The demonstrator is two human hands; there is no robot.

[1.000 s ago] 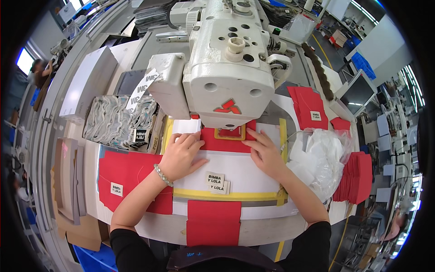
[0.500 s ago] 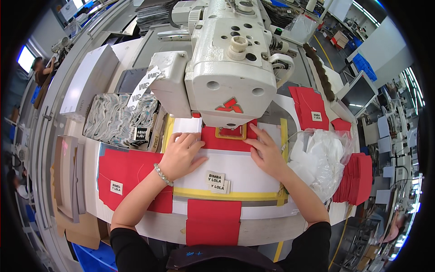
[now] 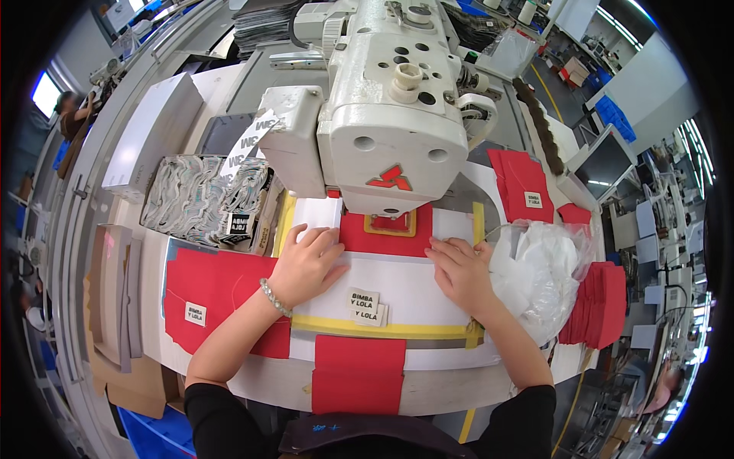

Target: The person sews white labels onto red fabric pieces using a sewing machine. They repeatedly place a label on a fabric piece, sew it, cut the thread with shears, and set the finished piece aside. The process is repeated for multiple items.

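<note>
Under the white sewing machine head [image 3: 394, 130] lies a red fabric piece [image 3: 397, 246], with a yellow-rimmed rectangular clamp [image 3: 389, 229] on it. My left hand [image 3: 304, 264] rests with spread fingers at the piece's left, on the white board [image 3: 382, 279] bordered with yellow tape. My right hand [image 3: 461, 271] lies with bent, slightly parted fingers at the piece's lower right corner; neither hand grips anything visible. Small square cream labels [image 3: 365, 300] are stacked on the board between my hands.
Red fabric lies left [image 3: 223, 306], at the front [image 3: 358, 373] and upper right [image 3: 520, 180]. A plastic bag [image 3: 535, 275] and red stack [image 3: 600, 306] are right. A box of folded strips [image 3: 183, 199] is left. A co-worker [image 3: 73, 122] is far left.
My right hand has moved right and slightly down from beside the clamp, uncovering the red piece's right end. My left hand is almost unchanged.
</note>
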